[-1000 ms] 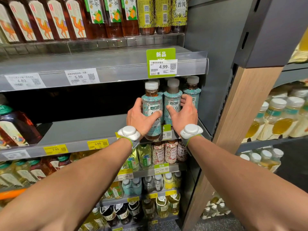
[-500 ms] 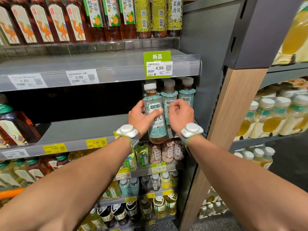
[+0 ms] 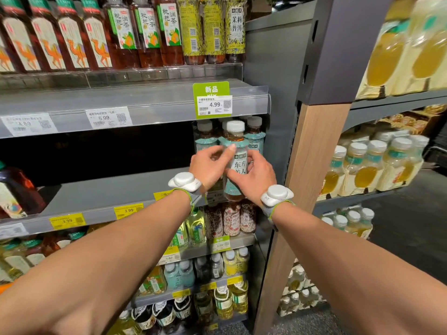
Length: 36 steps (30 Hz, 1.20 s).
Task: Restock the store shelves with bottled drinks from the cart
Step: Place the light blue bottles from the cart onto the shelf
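Note:
A teal-labelled tea bottle [image 3: 236, 151] with a white cap stands out at the front edge of the grey middle shelf [image 3: 104, 189], at its right end. My left hand [image 3: 209, 165] holds it from the left, thumb against the upper label. My right hand [image 3: 254, 175] grips it from the right, fingers curled around the label. Behind it stand several matching teal bottles [image 3: 255, 136] with grey caps, partly hidden by the hands and the front bottle.
The middle shelf's left part holds one dark tea bottle [image 3: 17, 189]. The upper shelf carries rows of tea bottles [image 3: 121, 32]. A green price tag [image 3: 212, 100] hangs above. Lower shelves are stocked. A wooden upright [image 3: 312, 165] divides off the shelving with yellow drinks [image 3: 377, 163].
The white-capped bottle has shifted right, in front of the middle of the teal row. Both hands have closed in around it. The camera has moved closer.

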Each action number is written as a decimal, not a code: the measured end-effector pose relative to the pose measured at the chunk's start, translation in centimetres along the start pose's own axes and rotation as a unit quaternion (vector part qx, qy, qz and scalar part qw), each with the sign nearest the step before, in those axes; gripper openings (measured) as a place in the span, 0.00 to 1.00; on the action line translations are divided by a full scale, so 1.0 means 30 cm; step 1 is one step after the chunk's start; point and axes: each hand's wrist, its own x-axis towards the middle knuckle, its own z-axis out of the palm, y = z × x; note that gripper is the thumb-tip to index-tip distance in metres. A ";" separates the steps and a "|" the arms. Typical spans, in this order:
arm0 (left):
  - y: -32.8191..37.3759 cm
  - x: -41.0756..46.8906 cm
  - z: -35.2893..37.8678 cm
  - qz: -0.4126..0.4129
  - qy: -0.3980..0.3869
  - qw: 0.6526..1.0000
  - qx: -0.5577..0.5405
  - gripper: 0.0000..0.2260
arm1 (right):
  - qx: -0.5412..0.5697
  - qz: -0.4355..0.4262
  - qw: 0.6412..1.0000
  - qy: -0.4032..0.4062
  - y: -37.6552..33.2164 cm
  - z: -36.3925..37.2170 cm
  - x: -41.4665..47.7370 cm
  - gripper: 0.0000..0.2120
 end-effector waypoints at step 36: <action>-0.066 0.095 0.015 0.247 0.007 0.919 0.307 0.31 | -0.092 0.139 0.984 0.060 0.053 0.084 0.151 0.30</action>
